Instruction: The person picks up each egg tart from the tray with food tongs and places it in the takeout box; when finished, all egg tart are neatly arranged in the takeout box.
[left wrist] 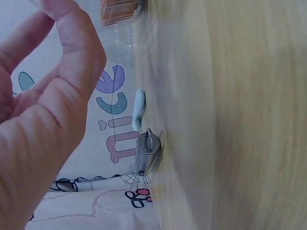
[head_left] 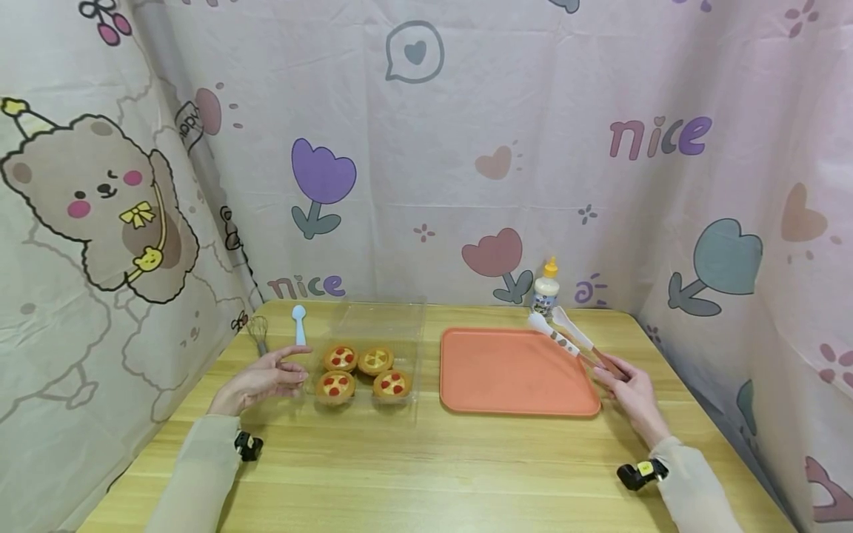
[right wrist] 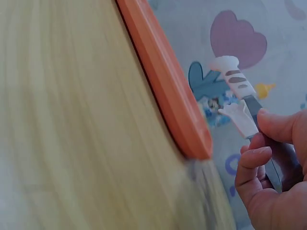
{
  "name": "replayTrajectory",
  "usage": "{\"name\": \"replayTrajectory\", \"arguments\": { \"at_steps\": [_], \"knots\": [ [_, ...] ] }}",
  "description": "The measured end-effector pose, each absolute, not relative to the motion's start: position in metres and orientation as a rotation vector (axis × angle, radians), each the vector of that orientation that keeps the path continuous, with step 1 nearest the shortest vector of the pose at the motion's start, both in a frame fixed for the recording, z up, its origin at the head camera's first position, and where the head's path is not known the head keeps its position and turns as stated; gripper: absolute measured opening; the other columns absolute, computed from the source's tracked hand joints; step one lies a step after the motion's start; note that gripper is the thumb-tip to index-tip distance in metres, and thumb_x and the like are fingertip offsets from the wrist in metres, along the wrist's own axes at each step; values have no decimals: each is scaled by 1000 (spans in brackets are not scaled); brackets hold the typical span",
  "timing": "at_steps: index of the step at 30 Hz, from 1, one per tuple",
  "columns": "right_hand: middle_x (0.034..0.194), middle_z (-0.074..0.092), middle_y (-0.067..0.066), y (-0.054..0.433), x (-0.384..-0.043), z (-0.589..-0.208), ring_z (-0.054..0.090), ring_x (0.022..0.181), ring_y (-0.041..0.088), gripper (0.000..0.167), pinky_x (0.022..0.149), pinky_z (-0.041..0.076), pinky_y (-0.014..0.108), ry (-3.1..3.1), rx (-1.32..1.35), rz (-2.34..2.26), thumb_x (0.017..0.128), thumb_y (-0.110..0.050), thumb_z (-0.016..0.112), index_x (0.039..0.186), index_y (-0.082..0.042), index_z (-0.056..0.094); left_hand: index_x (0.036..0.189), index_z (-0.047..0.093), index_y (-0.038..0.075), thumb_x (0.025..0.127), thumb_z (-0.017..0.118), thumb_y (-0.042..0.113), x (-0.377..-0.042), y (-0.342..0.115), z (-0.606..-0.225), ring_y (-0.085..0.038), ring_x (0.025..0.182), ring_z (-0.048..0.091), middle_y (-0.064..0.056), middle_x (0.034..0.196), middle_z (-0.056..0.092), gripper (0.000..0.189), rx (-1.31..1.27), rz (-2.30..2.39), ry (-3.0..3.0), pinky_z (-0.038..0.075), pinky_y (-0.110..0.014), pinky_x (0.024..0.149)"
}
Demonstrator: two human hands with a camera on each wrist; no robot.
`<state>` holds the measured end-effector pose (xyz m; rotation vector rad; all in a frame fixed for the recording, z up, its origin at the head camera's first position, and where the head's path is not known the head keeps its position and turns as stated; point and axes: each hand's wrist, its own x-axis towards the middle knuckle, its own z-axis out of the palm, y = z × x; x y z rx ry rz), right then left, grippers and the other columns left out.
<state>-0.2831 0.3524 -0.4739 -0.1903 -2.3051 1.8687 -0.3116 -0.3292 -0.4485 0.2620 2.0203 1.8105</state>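
My right hand (head_left: pixel 629 389) grips a pair of tongs (head_left: pixel 586 348) with white paw-shaped tips, held over the right side of an orange tray (head_left: pixel 516 374). In the right wrist view thumb and fingers pinch the tongs (right wrist: pixel 238 84), whose two tips stand apart. On the left, a clear plastic box (head_left: pixel 416 355) with its lid raised holds several small tarts (head_left: pixel 335 387) with red or yellow toppings. My left hand (head_left: pixel 263 377) is at the box's left edge, fingers loosely bent and nothing held; whether it touches the box I cannot tell.
A whisk (head_left: pixel 258 337) and a light blue spoon (head_left: pixel 299 326) lie at the back left of the wooden table (head_left: pixel 400 474). Behind the tray stands a squeeze bottle (head_left: pixel 546 289) with a yellow cap. Printed curtains (head_left: pixel 426 148) hang around the table's back and sides.
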Motion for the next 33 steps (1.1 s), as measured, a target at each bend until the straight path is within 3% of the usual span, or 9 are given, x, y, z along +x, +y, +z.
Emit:
{"name": "replayTrajectory", "arguments": {
  "at_steps": [8, 13, 22, 28, 33],
  "knots": [
    [85, 61, -28, 372, -286, -480, 51, 58, 2, 63, 47, 45, 19, -2302, -252, 1770, 96, -24, 65, 146, 4, 38, 153, 23, 8, 95, 61, 4, -312, -329, -447, -17, 80, 63, -10, 102, 59, 69, 293, 1802, 2019, 60, -37, 79],
    [86, 54, -28, 379, -285, -485, 51, 61, 1, 60, 48, 46, 19, -2330, -282, 1666, 98, -22, 60, 147, 4, 37, 154, 18, 5, 94, 61, 4, -312, -328, -447, -17, 80, 63, -9, 101, 59, 73, 282, 1804, 2015, 61, -37, 80],
    [91, 50, -18, 386, -285, -491, 51, 65, 2, 62, 50, 47, 21, -2397, -354, 1608, 101, -21, 54, 154, -3, 26, 154, 14, 3, 93, 61, 1, -312, -327, -446, -17, 81, 63, -9, 101, 60, 77, 267, 1814, 2001, 60, -36, 80],
    [96, 49, -13, 391, -285, -494, 51, 65, 4, 50, 52, 48, 21, -2434, -308, 1583, 101, -17, 53, 145, 2, 40, 153, 18, 5, 94, 60, 0, -312, -327, -447, -17, 80, 63, -9, 100, 60, 73, 275, 1821, 1985, 60, -35, 80],
    [99, 52, -12, 393, -283, -496, 53, 73, 2, 54, 58, 52, 20, -2492, -314, 1564, 101, -20, 54, 145, 6, 39, 153, 19, 6, 94, 61, 1, -311, -328, -448, -17, 80, 64, -10, 101, 60, 73, 274, 1826, 1985, 61, -35, 79]
  ]
}}
